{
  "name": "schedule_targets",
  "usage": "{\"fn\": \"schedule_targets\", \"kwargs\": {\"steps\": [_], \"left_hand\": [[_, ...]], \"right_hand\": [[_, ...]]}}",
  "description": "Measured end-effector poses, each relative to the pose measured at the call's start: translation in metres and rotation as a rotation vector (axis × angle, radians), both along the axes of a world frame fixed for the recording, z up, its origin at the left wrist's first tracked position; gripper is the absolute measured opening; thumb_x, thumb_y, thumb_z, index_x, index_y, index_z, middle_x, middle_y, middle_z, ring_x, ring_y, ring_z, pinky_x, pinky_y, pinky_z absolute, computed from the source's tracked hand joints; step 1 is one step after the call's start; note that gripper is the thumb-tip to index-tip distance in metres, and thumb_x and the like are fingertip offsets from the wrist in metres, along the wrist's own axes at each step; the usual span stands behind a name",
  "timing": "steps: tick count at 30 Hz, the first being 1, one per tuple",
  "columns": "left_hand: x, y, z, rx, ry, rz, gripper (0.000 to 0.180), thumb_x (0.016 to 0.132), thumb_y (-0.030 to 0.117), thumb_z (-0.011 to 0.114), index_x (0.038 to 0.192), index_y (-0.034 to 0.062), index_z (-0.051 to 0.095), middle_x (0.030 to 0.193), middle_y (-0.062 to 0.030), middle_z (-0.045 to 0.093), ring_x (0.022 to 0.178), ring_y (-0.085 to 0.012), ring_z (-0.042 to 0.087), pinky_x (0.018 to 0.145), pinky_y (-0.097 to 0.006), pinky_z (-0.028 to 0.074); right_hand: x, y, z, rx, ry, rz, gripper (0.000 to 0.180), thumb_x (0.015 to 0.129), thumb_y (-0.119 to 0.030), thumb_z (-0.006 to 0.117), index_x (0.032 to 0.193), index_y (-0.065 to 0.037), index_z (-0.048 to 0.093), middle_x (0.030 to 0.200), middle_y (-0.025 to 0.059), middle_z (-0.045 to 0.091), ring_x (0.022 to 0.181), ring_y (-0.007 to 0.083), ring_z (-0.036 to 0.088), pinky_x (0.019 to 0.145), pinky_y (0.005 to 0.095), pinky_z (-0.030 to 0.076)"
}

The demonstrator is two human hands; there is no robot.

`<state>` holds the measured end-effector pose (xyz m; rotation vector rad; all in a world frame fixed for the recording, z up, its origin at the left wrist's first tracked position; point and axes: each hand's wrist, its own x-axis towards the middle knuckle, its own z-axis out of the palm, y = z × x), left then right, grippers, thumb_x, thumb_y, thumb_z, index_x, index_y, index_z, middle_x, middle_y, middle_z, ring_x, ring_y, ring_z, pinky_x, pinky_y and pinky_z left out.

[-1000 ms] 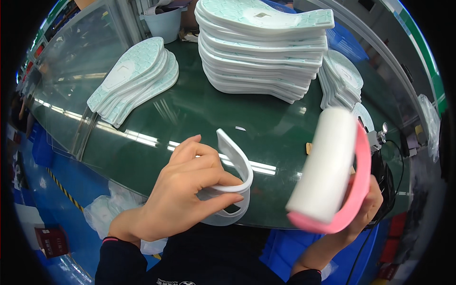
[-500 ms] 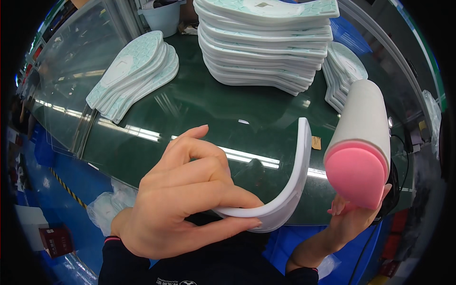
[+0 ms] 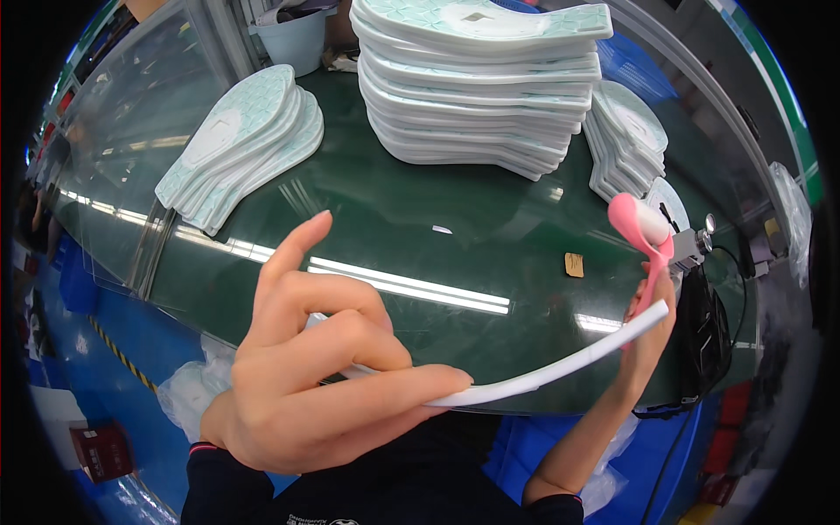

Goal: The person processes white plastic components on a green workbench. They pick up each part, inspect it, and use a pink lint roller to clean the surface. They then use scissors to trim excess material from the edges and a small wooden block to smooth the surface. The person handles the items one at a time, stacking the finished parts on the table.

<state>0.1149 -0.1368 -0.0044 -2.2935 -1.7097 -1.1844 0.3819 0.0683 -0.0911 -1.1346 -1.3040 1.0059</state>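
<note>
My left hand (image 3: 315, 376) pinches a thin, curved white plastic panel (image 3: 560, 372) between thumb and fingers, with the index finger raised. The panel is seen nearly edge-on and reaches to the right above the near edge of the table; its left part is hidden behind my hand. At the right, my right hand (image 3: 652, 319) is wrapped round the pink handle of a lint roller (image 3: 646, 226). Its white roll points away, beyond the panel's right end, and I see no contact between the two.
On the green table (image 3: 411, 254) stand a tall stack of white panels with pale green pattern (image 3: 472, 105), a smaller stack (image 3: 241, 149) at left and another (image 3: 626, 131) at right. A brown tag (image 3: 574, 265) lies mid-right; a black bag (image 3: 703, 332) sits at the right edge.
The lint roller has moved away from me and turned, no longer close to the camera. The panel has tilted from an upright curl to a flatter, edge-on position.
</note>
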Motion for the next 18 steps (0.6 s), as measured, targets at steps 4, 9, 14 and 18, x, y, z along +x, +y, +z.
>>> {"fn": "schedule_targets", "kwargs": {"steps": [4, 9, 14, 18], "left_hand": [[0.002, 0.007, -0.003, 0.049, -0.002, 0.014, 0.024, 0.051, 0.018, 0.076, 0.074, 0.0127, 0.069, 0.058, 0.0048, 0.045, 0.067, -0.0158, 0.044, 0.099, -0.054, 0.028], [0.011, 0.015, -0.018, 0.006, -0.200, 0.089, 0.019, 0.053, 0.019, 0.074, 0.066, 0.0077, 0.065, 0.053, 0.0019, 0.039, 0.063, -0.0175, 0.041, 0.092, -0.050, 0.034], [0.013, 0.016, -0.023, -0.060, -0.180, 0.075, 0.024, 0.053, 0.025, 0.076, 0.065, 0.0069, 0.066, 0.055, 0.0023, 0.042, 0.061, -0.0170, 0.037, 0.081, -0.042, 0.033], [0.013, 0.016, -0.026, -0.087, -0.246, 0.023, 0.025, 0.050, 0.027, 0.078, 0.063, 0.0090, 0.068, 0.052, 0.0043, 0.037, 0.060, -0.0157, 0.037, 0.080, -0.041, 0.032]], "right_hand": [[0.011, 0.017, -0.030, -0.040, -0.174, 0.027, 0.029, 0.093, -0.028, 0.044, 0.097, -0.001, 0.052, 0.067, -0.0018, 0.044, 0.050, 0.0023, 0.039, 0.044, 0.0171, 0.032], [0.011, 0.017, -0.039, 0.046, -0.694, -0.032, 0.041, 0.091, -0.033, 0.047, 0.108, 0.004, 0.052, 0.093, 0.0117, 0.055, 0.078, 0.0191, 0.052, 0.071, 0.0300, 0.042], [0.036, -0.012, -0.029, 0.318, -0.953, -0.311, 0.030, 0.084, -0.012, 0.055, 0.110, 0.002, 0.052, 0.111, 0.0162, 0.051, 0.102, 0.0303, 0.048, 0.087, 0.0369, 0.038], [0.081, -0.028, -0.038, 0.180, -1.161, -0.407, 0.033, 0.077, -0.001, 0.057, 0.109, -0.001, 0.051, 0.107, 0.0152, 0.053, 0.102, 0.0300, 0.049, 0.087, 0.0374, 0.039]]}}
